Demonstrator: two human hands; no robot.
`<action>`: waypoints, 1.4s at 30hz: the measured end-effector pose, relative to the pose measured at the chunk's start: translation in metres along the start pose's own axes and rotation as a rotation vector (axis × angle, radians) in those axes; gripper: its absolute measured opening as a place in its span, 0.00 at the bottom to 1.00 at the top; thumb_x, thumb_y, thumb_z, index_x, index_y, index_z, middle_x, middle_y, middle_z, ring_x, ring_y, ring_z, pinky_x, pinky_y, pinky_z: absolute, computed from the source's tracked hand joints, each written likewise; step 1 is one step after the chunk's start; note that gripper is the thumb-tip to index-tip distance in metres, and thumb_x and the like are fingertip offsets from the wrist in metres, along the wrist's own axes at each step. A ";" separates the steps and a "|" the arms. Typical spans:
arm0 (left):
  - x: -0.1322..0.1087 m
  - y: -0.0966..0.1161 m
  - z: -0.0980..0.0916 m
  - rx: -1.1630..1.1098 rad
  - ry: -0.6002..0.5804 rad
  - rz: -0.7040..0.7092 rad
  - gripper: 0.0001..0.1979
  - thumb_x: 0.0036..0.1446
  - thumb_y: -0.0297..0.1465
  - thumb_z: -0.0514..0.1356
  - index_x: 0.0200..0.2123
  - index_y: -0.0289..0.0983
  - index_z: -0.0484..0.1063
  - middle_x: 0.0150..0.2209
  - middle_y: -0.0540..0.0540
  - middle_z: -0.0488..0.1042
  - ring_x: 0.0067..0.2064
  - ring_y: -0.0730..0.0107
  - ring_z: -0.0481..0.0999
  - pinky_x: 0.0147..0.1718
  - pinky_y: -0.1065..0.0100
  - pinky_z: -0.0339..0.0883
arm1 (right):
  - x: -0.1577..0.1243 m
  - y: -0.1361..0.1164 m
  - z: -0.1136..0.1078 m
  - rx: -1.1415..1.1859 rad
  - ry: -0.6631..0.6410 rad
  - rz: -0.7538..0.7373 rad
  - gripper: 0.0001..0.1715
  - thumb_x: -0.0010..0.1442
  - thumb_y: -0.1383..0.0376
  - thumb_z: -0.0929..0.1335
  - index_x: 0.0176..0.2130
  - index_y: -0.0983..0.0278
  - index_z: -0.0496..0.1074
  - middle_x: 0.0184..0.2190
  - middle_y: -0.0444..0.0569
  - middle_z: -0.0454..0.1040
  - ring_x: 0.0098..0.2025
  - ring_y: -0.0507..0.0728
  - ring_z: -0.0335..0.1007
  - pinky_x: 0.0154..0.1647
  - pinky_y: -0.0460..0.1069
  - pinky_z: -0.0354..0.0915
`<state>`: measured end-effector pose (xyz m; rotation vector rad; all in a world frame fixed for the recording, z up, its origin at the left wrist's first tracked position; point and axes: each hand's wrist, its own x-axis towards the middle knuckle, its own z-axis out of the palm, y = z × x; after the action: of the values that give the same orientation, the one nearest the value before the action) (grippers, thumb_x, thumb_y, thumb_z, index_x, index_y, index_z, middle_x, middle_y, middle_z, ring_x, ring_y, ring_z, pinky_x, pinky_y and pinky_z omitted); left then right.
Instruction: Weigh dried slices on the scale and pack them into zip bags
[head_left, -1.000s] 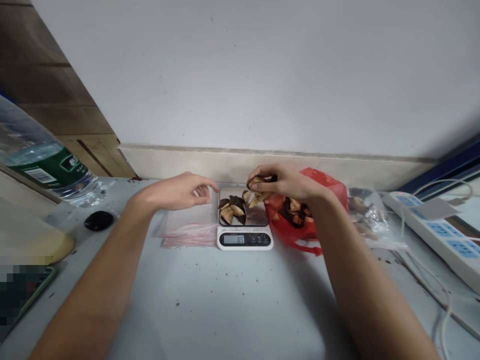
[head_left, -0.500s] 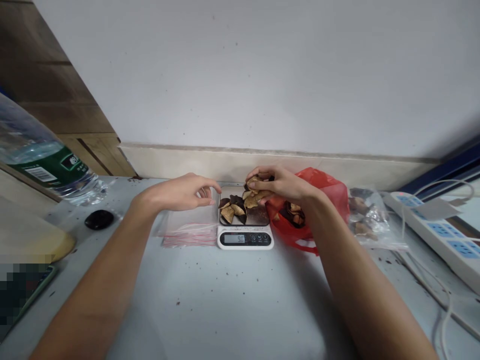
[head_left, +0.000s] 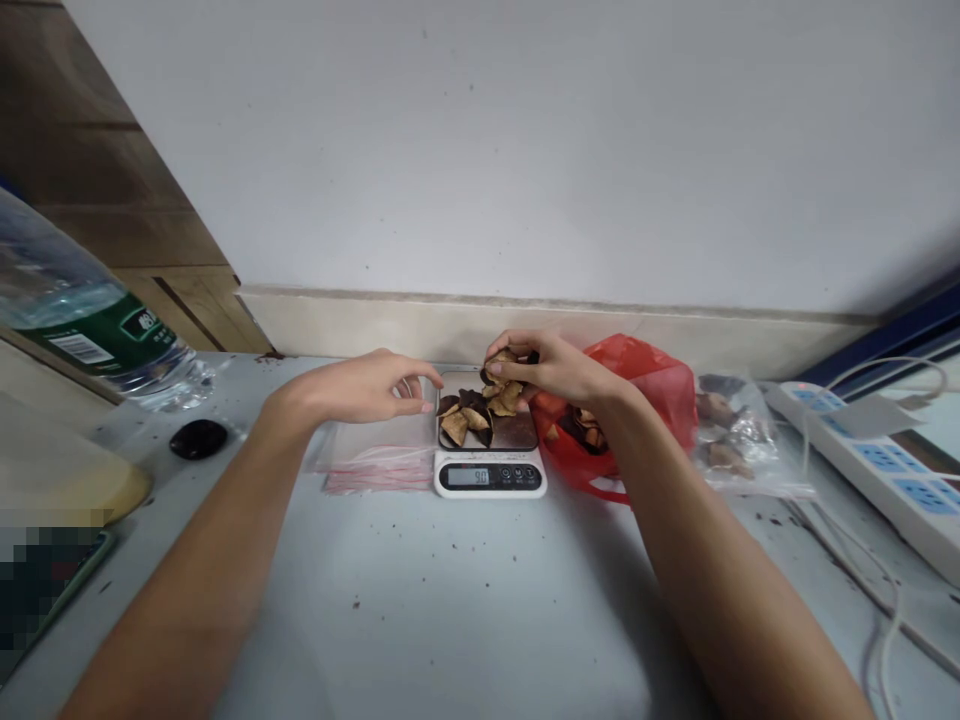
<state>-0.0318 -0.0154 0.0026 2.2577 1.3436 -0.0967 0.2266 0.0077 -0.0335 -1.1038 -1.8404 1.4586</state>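
A small white digital scale [head_left: 490,476] stands on the table with a heap of dried brown pieces [head_left: 466,416] on its metal pan. My right hand [head_left: 544,365] hovers over the pan's far edge, fingers pinched round several of the dried pieces. My left hand [head_left: 358,385] rests just left of the scale, fingers curled loosely, above a pile of clear zip bags [head_left: 373,456] with red strips. I cannot make out anything in its fingers. A red plastic bag [head_left: 637,395] holding more dried pieces lies right of the scale, under my right forearm.
A water bottle [head_left: 82,325] lies at the far left, with a black cap [head_left: 198,439] near it. A clear bag of dried pieces [head_left: 731,435] sits right of the red bag. A white power strip [head_left: 877,455] and cables run along the right edge. Dark crumbs dot the table.
My right hand has shifted a little left over the scale pan with the dried pieces. The display has gone from 89 to 90. My left hand has barely moved.
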 end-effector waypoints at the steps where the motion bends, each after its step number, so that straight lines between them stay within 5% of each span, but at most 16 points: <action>1: 0.000 0.000 0.000 0.002 -0.004 -0.001 0.28 0.63 0.46 0.56 0.62 0.43 0.73 0.48 0.44 0.84 0.46 0.61 0.82 0.44 0.68 0.70 | 0.000 0.000 0.000 -0.004 -0.004 -0.007 0.16 0.57 0.57 0.78 0.37 0.62 0.73 0.30 0.42 0.75 0.22 0.47 0.70 0.22 0.43 0.70; 12: 0.000 0.001 0.000 0.015 -0.030 -0.036 0.28 0.63 0.45 0.56 0.63 0.43 0.72 0.51 0.43 0.83 0.48 0.59 0.82 0.46 0.66 0.69 | 0.000 -0.004 -0.001 -0.157 0.040 -0.124 0.12 0.58 0.55 0.74 0.36 0.61 0.75 0.33 0.45 0.78 0.36 0.54 0.75 0.38 0.49 0.72; 18: 0.000 0.005 0.000 -0.001 -0.057 -0.068 0.27 0.63 0.42 0.56 0.63 0.42 0.72 0.52 0.43 0.82 0.49 0.58 0.81 0.48 0.65 0.68 | -0.003 -0.008 0.002 -0.062 0.026 -0.039 0.13 0.56 0.57 0.75 0.36 0.61 0.74 0.33 0.45 0.76 0.33 0.53 0.73 0.30 0.47 0.72; 42: -0.001 0.004 0.000 0.015 -0.060 -0.040 0.29 0.63 0.43 0.55 0.65 0.41 0.71 0.52 0.42 0.83 0.49 0.57 0.81 0.50 0.64 0.68 | -0.012 -0.017 -0.005 0.119 0.110 -0.032 0.19 0.50 0.54 0.80 0.34 0.61 0.74 0.30 0.42 0.73 0.31 0.51 0.71 0.28 0.46 0.72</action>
<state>-0.0287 -0.0175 0.0044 2.2225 1.3614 -0.1879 0.2322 -0.0012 -0.0145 -1.0697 -1.6663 1.4397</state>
